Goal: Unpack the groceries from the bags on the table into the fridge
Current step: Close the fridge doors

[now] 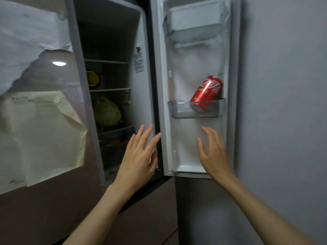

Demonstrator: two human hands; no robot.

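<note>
**Ana:** Head view, nearest first: what are the 2 hands doing?

**Ben:** Both are empty. The left hand (139,156) is raised with its fingers straight and spread, in front of the near edge of the open fridge door (194,147). The right hand (212,152) is just right of it, fingers relaxed and loosely fanned, hovering before the door's inner liner below the bin. Neither grasps anything, and I can't tell whether either touches the door.

**Ana:** And the grocery?

**Ben:** 1 red soda can (207,92) sits in the clear door bin (180,110) above the right hand. It isn't upright; it leans to the right, its top against the door's right inner wall.

**Ana:** Farther in?

**Ben:** On the left, inside the dark fridge (109,41), a green cabbage (108,112) rests on a shelf, with something yellow (92,78) on the shelf above. Torn protective film (26,41) and a paper sheet (42,135) cover the closed left door.

**Ana:** So which step is this?

**Ben:** I'd judge the can is placed and let go. The bags and table are out of sight, so the next move probably means turning away for another item, perhaps standing the can straight first, since it could tip when the door swings.
</note>
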